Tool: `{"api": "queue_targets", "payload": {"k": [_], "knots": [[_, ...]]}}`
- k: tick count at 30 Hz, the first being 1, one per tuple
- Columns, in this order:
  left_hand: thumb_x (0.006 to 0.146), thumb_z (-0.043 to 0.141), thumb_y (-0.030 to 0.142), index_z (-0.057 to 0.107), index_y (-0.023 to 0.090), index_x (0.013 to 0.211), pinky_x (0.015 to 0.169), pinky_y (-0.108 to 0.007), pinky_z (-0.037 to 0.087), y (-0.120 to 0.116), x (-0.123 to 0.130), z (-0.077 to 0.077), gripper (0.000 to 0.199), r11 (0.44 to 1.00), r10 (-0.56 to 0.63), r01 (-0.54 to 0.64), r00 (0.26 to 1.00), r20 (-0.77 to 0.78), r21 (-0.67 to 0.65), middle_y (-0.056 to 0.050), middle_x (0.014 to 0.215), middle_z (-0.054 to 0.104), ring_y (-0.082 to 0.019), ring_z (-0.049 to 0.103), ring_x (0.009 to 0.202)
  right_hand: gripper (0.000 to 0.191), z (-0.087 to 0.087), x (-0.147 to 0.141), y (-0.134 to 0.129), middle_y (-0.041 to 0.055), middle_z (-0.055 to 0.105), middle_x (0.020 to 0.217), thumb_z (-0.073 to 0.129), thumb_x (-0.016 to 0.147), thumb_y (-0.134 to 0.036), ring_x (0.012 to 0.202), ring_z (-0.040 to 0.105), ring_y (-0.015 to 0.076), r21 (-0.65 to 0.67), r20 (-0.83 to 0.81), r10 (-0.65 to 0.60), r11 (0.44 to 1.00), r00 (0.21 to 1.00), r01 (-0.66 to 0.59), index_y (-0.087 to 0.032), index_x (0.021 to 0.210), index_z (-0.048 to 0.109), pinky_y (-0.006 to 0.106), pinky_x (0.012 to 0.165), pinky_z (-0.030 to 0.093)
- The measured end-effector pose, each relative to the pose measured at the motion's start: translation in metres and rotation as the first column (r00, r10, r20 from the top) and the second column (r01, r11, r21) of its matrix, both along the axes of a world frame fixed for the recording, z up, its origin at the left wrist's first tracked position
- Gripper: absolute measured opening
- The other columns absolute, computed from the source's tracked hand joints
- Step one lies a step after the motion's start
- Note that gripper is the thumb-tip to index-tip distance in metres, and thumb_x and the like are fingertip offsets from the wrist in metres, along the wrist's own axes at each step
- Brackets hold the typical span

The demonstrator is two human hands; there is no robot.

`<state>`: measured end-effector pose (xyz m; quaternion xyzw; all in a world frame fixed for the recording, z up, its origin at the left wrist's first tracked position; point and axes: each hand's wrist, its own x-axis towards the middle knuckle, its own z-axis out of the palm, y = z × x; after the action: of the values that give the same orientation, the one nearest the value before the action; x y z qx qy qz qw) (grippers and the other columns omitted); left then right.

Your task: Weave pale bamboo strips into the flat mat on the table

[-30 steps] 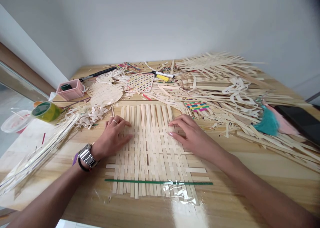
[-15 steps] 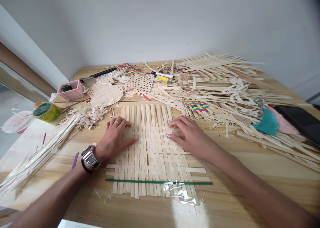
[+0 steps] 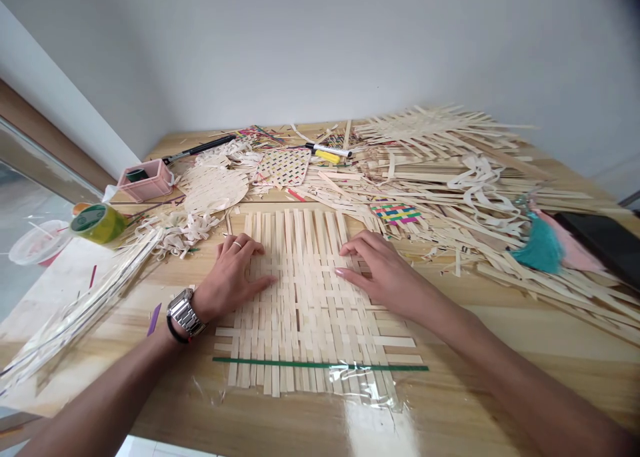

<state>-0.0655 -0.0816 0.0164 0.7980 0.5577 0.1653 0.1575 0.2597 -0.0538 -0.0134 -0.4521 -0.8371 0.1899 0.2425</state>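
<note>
left hand [image 3: 233,280] and right hand [image 3: 383,273] open, fingers spread, gripping nothing, lying flat on bamboo strip weave [image 3: 305,310] on wooden surface [image 3: 465,383], apparently pressing strips square; green strip [image 3: 320,363] across weave's near end, probably as straight guide.

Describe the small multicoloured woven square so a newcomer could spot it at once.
On the wooden table, find the large pale woven mat under the right hand. Past its far right corner, among loose strips, lies the small square; its bright pink, green, yellow and blue strips stand out from the pale pieces around it.
</note>
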Motion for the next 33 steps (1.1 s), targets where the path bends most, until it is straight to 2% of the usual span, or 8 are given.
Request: {"api": "queue_targets", "payload": {"k": [8,13,19,24,27,30,33], "knots": [[0.09,0.079,0.043,0.062,0.022,0.114,0.107,-0.054,0.044,0.0,-0.001,0.002,0.037,1.0,-0.006,0.006,1.0,0.012,-0.024,-0.008,0.122,0.062,-0.031,0.052,0.118,0.014,-0.001,0.0,0.0,0.0086,0.066,0.109,0.063,0.098,-0.038,0.113,0.063,0.0305,-0.016,-0.001,-0.008,1.0,1.0,0.008,-0.026,0.103,0.058,0.052,0.102,0.051],[0.095,0.07,0.042,0.061,0.022,0.116,0.106,-0.057,0.043,-0.002,-0.001,0.001,0.03,0.999,-0.005,0.004,1.0,-0.006,-0.035,-0.01,0.123,0.061,-0.032,0.052,0.117,0.014,-0.003,0.0,0.001,0.0084,0.067,0.11,0.063,0.098,-0.039,0.112,0.062,0.0305,-0.034,-0.024,-0.019,0.999,1.0,0.019,-0.027,0.102,0.059,0.052,0.102,0.05],[0.097,0.067,0.036,0.063,0.022,0.118,0.108,-0.062,0.042,-0.004,0.002,0.004,0.026,0.999,0.031,-0.031,0.999,-0.014,0.018,-0.011,0.125,0.059,-0.034,0.05,0.12,0.015,0.0,-0.002,0.003,0.0084,0.067,0.11,0.066,0.095,-0.038,0.111,0.064,0.0295,-0.05,-0.008,-0.019,0.999,1.0,0.019,-0.027,0.102,0.06,0.049,0.1,0.051],[0.101,0.061,0.038,0.062,0.023,0.123,0.107,-0.057,0.049,-0.016,0.011,0.019,0.026,0.995,-0.097,0.097,0.993,0.073,0.007,-0.012,0.126,0.059,-0.03,0.056,0.119,0.014,0.003,-0.004,0.004,0.0077,0.067,0.106,0.068,0.093,-0.035,0.107,0.065,0.0283,-0.032,0.023,-0.02,0.999,1.0,0.02,-0.025,0.1,0.061,0.047,0.097,0.052],[0.1,0.063,0.039,0.059,0.02,0.129,0.099,-0.052,0.056,-0.019,0.021,0.023,0.035,0.987,-0.158,0.158,0.986,0.049,0.001,-0.014,0.129,0.058,-0.028,0.063,0.112,0.012,0.009,-0.007,0.002,0.0086,0.068,0.111,0.068,0.093,-0.031,0.113,0.063,0.0304,-0.01,0.046,-0.019,1.0,0.999,0.019,-0.025,0.102,0.062,0.051,0.101,0.05],[0.098,0.064,0.039,0.056,0.018,0.131,0.086,-0.049,0.06,-0.014,0.033,0.022,0.04,0.995,-0.102,0.103,0.993,-0.065,0.006,-0.015,0.131,0.058,-0.027,0.068,0.099,0.013,0.018,-0.017,-0.002,0.0099,0.068,0.118,0.063,0.097,-0.026,0.12,0.061,0.0308,0.023,0.059,-0.019,1.0,0.998,0.017,-0.024,0.11,0.064,0.053,0.105,0.048],[0.097,0.066,0.039,0.056,0.017,0.129,0.08,-0.046,0.06,-0.008,0.045,0.017,0.04,1.0,-0.004,0.004,0.991,-0.135,-0.002,-0.014,0.126,0.06,-0.028,0.071,0.094,0.019,0.022,-0.034,-0.007,0.0105,0.069,0.117,0.06,0.101,-0.025,0.117,0.065,0.0286,0.032,0.08,-0.016,0.999,0.997,0.014,-0.023,0.119,0.065,0.048,0.1,0.052]]}}
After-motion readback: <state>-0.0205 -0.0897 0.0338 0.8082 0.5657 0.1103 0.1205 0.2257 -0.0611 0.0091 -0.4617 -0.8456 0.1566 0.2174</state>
